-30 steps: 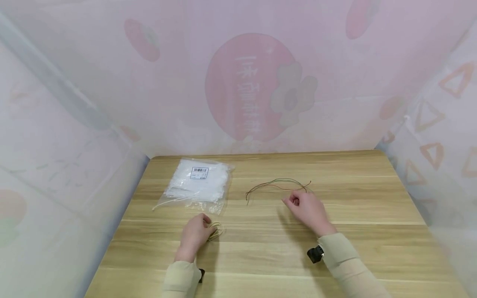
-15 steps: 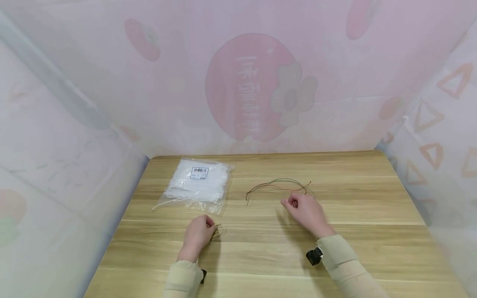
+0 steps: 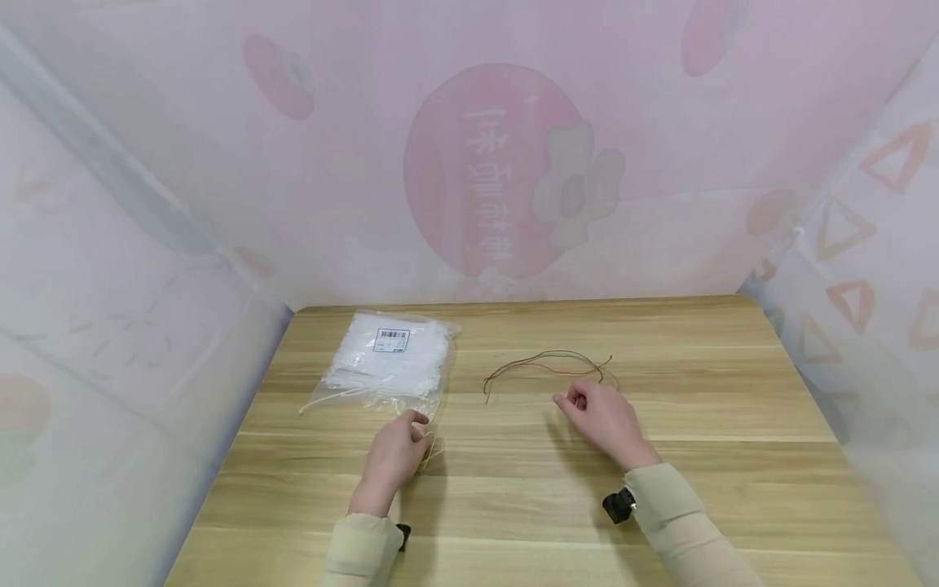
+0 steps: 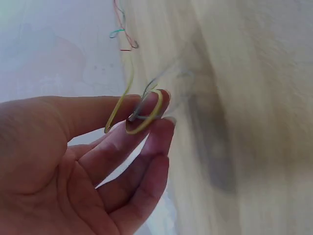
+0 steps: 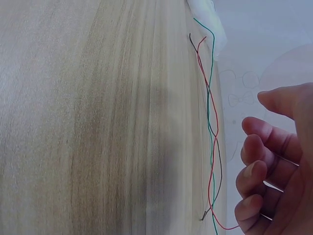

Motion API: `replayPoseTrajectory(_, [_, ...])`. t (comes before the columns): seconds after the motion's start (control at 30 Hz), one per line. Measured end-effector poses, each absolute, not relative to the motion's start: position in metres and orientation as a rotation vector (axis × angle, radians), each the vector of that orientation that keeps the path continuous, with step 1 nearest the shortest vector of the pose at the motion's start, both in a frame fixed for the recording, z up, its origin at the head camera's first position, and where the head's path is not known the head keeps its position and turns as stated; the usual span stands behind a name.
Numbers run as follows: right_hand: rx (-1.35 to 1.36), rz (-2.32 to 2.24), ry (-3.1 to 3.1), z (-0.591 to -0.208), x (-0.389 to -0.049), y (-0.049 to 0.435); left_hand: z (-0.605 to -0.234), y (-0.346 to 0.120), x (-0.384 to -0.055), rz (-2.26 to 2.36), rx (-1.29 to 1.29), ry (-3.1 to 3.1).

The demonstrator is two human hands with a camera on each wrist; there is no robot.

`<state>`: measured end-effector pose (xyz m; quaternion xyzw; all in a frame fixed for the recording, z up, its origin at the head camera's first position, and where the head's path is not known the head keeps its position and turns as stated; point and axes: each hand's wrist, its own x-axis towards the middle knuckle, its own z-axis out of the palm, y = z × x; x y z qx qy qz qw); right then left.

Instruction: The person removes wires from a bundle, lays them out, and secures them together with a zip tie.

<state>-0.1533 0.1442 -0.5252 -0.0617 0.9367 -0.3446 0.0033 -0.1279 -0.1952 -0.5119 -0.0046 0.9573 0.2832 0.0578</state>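
Yellow wire [image 4: 160, 105], looped, is pinched by the left hand [image 3: 392, 453] over the near-left bench [image 3: 513, 505]; gathering every loop would likely prevent snags. Right hand [image 3: 603, 417], loosely curled, holds nothing beside the loose wires [image 3: 546, 354]. Bag [image 3: 389, 364]: far left.

Left forearm [image 3: 361, 553] runs near straight ahead, right forearm [image 3: 689, 526] angles inward. Left hand [image 3: 392, 458] — thumb [image 4: 93, 111] pressed to index [image 4: 115, 147] in a pinch, other fingers bent. Right hand [image 3: 605, 417] — thumb [image 5: 284, 100] clear of 4 loosely curled fingers [image 5: 254, 175], grip slack. The 2 hands sit well apart.
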Motion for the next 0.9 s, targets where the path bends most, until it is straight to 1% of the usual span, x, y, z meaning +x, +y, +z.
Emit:
replayPoseTrajectory(0.2, [-0.193, -1.083, 2.924, -0.525, -0.153, 0.143, -0.504, -0.187, -0.133, 0.988, 0.033, 2.943])
replayPoseTrajectory(0.47, [-0.227, -1.122, 2.924, -0.523, -0.152, 0.138, -0.490, -0.171, -0.136, 1.161, 0.023, 2.913])
replayPoseTrajectory(0.67, [-0.320, -1.166, 2.918, -0.519, -0.150, 0.131, -0.481, -0.154, -0.139, 1.358, 0.098, 2.833])
replayPoseTrajectory(0.9, [-0.391, -1.194, 2.878, -0.513, -0.149, 0.120, -0.478, -0.137, -0.144, 1.385, 0.115, 2.808])
